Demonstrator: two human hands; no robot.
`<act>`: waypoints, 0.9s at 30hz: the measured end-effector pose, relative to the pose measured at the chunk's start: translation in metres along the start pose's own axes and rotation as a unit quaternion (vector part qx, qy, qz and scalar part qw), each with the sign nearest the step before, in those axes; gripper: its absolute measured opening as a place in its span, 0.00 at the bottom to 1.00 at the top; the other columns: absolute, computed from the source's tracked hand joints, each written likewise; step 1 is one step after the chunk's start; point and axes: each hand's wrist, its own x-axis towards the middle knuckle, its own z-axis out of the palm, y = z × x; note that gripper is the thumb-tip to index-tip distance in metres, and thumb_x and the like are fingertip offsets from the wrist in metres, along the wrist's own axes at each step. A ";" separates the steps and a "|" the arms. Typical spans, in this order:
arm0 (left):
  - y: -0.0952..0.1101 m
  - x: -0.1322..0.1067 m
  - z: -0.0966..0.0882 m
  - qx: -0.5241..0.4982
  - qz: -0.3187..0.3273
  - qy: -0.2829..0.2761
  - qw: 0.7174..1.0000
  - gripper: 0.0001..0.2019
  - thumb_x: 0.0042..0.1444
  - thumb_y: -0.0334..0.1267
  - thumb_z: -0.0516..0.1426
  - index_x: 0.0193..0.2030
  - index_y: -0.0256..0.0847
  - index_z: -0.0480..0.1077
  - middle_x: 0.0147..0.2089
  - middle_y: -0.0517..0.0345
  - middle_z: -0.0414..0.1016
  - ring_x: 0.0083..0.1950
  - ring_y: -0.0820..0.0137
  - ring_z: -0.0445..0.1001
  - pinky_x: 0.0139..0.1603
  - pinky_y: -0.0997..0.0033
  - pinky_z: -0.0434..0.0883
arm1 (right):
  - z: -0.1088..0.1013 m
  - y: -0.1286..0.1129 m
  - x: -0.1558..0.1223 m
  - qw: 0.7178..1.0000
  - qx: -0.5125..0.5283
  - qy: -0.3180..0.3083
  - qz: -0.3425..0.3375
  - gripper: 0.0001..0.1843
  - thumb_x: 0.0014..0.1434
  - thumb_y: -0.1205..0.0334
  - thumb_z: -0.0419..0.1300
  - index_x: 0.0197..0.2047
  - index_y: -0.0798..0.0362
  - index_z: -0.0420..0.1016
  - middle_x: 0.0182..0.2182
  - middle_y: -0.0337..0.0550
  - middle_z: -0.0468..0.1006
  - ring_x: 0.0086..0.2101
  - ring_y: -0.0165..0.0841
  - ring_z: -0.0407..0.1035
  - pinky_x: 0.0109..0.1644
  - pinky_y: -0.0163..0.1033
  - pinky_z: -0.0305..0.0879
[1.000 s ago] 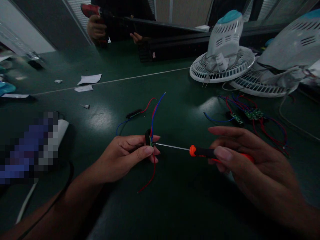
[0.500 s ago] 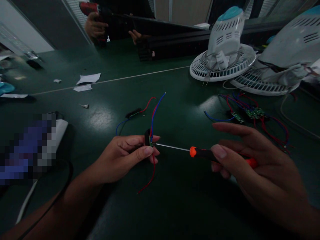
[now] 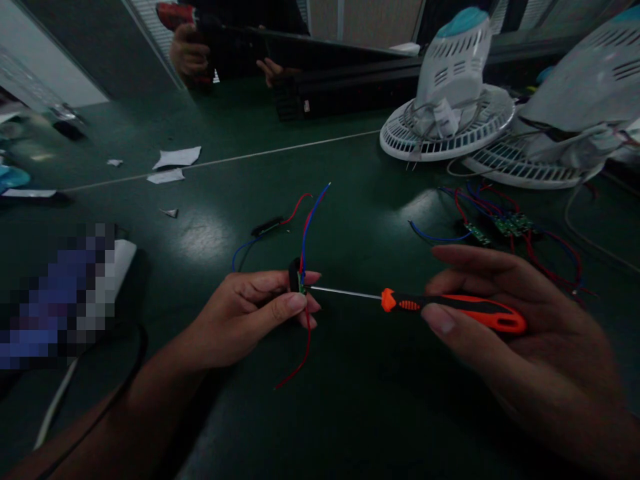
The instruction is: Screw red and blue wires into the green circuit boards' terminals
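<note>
Between the thumb and fingers of my left hand (image 3: pixel 260 317) is a small circuit board (image 3: pixel 302 283) with a black part beside it. Red and blue wires (image 3: pixel 309 223) rise from its top, and one red wire (image 3: pixel 306 347) hangs below. My right hand (image 3: pixel 515 333) holds an orange and black screwdriver (image 3: pixel 450 310) by its handle, thumb in front and fingers behind. The screwdriver's shaft lies nearly level, its tip at the board by my left fingertips. Whether the tip sits in a screw is too small to tell.
Another black module (image 3: pixel 267 227) with red and blue wires lies beyond my left hand. Several green boards (image 3: pixel 510 225) with wires lie at right, before two white fans (image 3: pixel 453 73). Paper scraps (image 3: pixel 177 157) lie at left. Across the table, a person's hand (image 3: pixel 190 53) holds a red drill (image 3: pixel 175 15).
The screwdriver handle has turned, showing more orange, and my right thumb has shifted down along with opened fingers. My left hand and the circuit board have stayed in place.
</note>
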 end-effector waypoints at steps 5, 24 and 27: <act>0.000 0.001 0.000 0.006 0.005 -0.007 1.000 0.11 0.59 0.34 0.62 0.48 0.45 0.79 0.36 0.59 0.84 0.34 0.76 0.81 0.39 0.81 0.77 | -0.002 0.004 -0.002 0.997 0.062 -0.024 0.044 0.12 0.59 0.51 0.63 0.47 0.39 0.76 0.31 0.36 0.80 0.25 0.29 0.73 0.23 0.31 0.70; 0.002 0.000 0.002 -0.002 -0.004 -0.006 1.000 0.11 0.59 0.32 0.61 0.48 0.43 0.79 0.36 0.58 0.84 0.34 0.75 0.80 0.39 0.80 0.77 | -0.001 0.001 0.001 0.999 -0.006 -0.006 0.034 0.17 0.58 0.51 0.64 0.50 0.44 0.71 0.22 0.36 0.78 0.17 0.31 0.69 0.14 0.34 0.59; 0.001 0.001 0.002 -0.004 -0.001 -0.007 1.000 0.10 0.59 0.31 0.61 0.47 0.42 0.79 0.36 0.59 0.84 0.33 0.75 0.80 0.39 0.80 0.77 | 0.000 0.002 0.001 0.999 0.012 -0.004 0.037 0.18 0.56 0.52 0.66 0.49 0.42 0.71 0.25 0.35 0.78 0.18 0.30 0.69 0.14 0.33 0.58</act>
